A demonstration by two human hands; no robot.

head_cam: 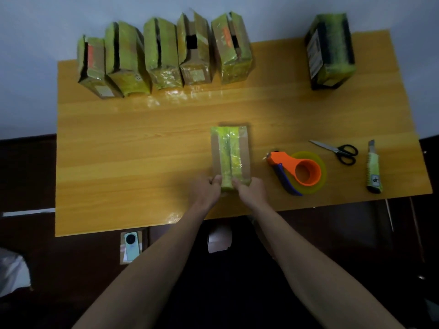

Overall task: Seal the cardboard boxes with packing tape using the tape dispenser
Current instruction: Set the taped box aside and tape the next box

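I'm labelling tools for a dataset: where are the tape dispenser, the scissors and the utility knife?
tape dispenser (285, 160), head view, on its orange body.
scissors (347, 153), head view, on the black handles.
utility knife (373, 166), head view, on the middle of its handle.

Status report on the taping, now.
Left hand and right hand both grip near end of box. Tape dispenser idle beside it. Nothing in the way.
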